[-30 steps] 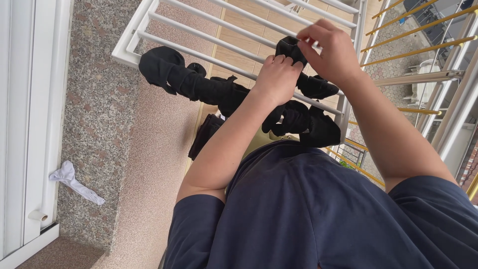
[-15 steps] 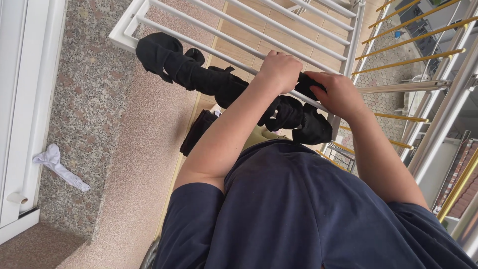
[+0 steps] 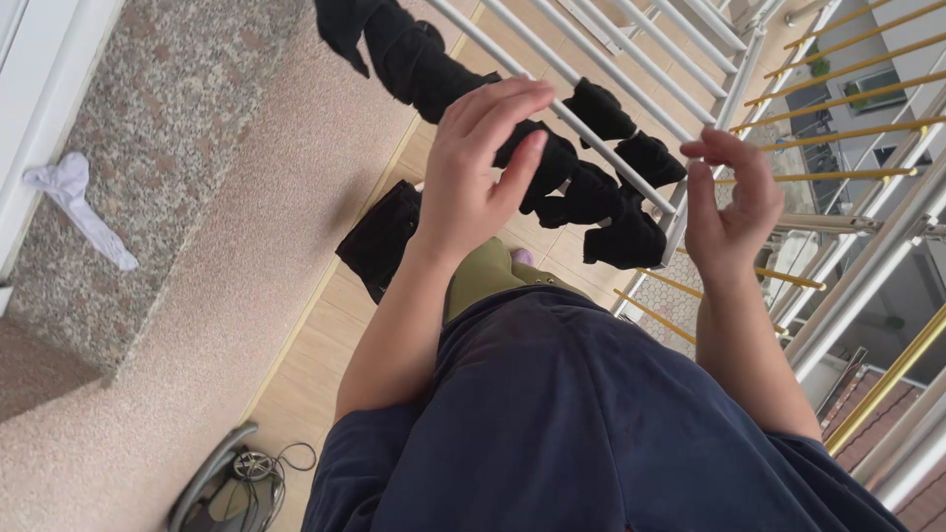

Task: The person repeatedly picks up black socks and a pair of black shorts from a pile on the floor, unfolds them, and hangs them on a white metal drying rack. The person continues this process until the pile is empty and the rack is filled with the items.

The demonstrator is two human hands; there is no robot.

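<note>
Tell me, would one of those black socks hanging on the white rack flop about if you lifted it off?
Probably floppy: the black socks droop and fold over the white rack bar. Likely light, since the thin bar carries a whole row of them. Unlikely to roll or break, as they look like soft cloth. Both the left hand and right hand are open.
</note>
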